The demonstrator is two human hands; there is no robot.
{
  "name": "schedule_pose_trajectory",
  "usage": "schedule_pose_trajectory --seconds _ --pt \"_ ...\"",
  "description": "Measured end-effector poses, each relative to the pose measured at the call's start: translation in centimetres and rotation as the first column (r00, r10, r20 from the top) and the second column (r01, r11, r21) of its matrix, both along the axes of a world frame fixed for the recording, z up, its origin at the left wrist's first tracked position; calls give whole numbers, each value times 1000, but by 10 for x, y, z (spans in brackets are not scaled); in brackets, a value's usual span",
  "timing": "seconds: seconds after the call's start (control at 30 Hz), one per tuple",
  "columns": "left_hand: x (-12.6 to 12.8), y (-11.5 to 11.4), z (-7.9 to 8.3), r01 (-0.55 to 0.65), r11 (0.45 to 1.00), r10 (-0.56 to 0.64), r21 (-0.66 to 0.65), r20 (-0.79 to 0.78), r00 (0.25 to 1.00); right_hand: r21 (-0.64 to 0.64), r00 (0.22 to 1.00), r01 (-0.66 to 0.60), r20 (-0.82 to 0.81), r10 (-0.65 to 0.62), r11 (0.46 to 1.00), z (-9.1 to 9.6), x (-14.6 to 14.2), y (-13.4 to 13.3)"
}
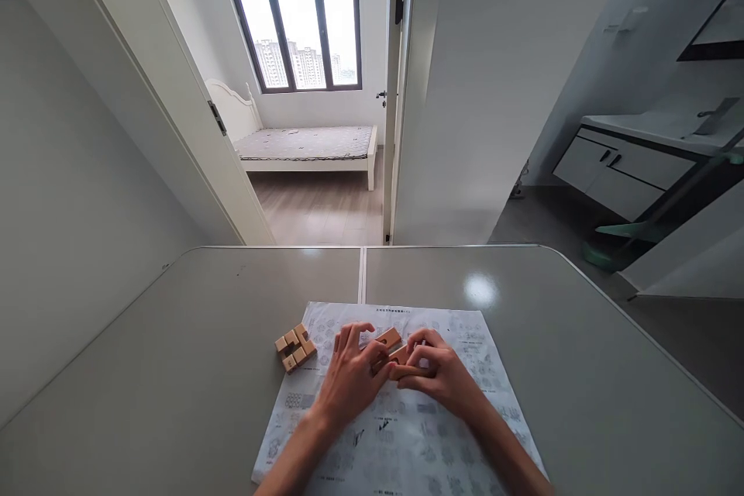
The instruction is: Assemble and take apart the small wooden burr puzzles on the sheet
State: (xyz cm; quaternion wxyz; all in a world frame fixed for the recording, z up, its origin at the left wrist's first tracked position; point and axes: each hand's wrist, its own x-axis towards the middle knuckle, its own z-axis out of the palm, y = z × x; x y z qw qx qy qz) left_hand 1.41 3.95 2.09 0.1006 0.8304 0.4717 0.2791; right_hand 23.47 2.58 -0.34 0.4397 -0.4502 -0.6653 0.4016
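Note:
Several notched wooden puzzle pieces (389,338) lie close together between my hands on a large printed paper sheet (302,434). My left hand (353,368) bends over them from the left, its thumb and index finger closed on the edge of one piece and its other fingers raised. From the right, my right hand (439,372) pinches a wooden puzzle bar (407,372) that points left, towards my left thumb. My fingers partly cover the pieces, so their full shapes are hidden. A small cluster of joined wooden blocks (296,347) sits at the sheet's left edge.
The grey table (191,372) has a pale seam (363,275) running away from me. Past its far edge, a doorway shows a bed (308,143) and a window (296,19). On the right stands a washbasin cabinet (628,163).

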Motion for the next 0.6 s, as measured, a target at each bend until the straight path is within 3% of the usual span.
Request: schedule_pose_trajectory --seconds 0.23,0.47,0.6 --pt "3 -2 3 62 998 -62 13 -23 998 -222 943 15 -321 -87 975 2 8 5" --pt "1 -3 3 78 997 -78 -5 -12 997 -306 918 102 -339 -208 947 7 6 3" --pt "0 -3 2 104 994 -104 11 -29 994 -350 913 61 -358 -194 935 7 3 2"
